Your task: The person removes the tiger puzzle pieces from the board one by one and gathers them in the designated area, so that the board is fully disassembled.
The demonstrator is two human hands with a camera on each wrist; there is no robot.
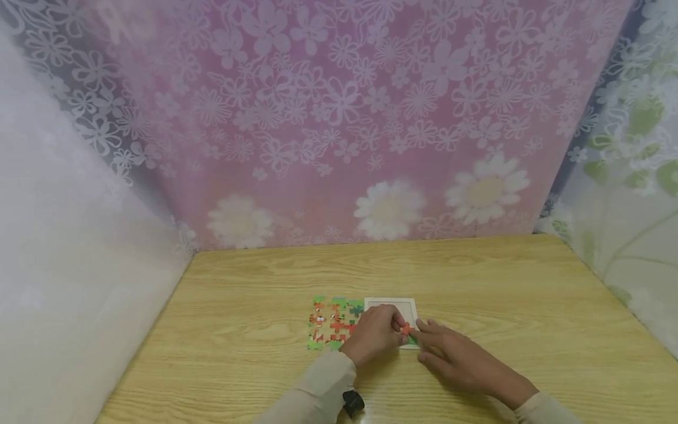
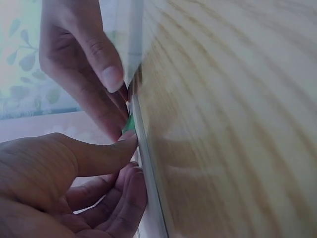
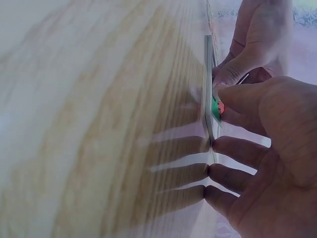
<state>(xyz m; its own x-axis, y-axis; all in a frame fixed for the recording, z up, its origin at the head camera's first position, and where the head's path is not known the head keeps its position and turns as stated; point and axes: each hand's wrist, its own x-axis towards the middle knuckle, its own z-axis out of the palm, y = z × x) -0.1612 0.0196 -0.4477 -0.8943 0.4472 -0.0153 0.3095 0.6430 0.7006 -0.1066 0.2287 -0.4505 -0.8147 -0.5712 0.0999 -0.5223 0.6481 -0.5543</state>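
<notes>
A small white puzzle frame lies on the wooden table. At its near right corner sits an orange and green puzzle piece. My left hand reaches over the frame and pinches the piece at its edge with curled fingers; in the left wrist view my left thumb lies against the green part. From the right, my right hand touches the same piece with a fingertip, its fingers mostly straight. In the right wrist view the green and red piece shows at the frame's edge, partly hidden by fingers.
Several loose puzzle pieces, with orange, green and white printing, lie in columns left of the frame. The wooden table spreads around them. Flowered curtains enclose the back and sides. A black band sits at the left wrist.
</notes>
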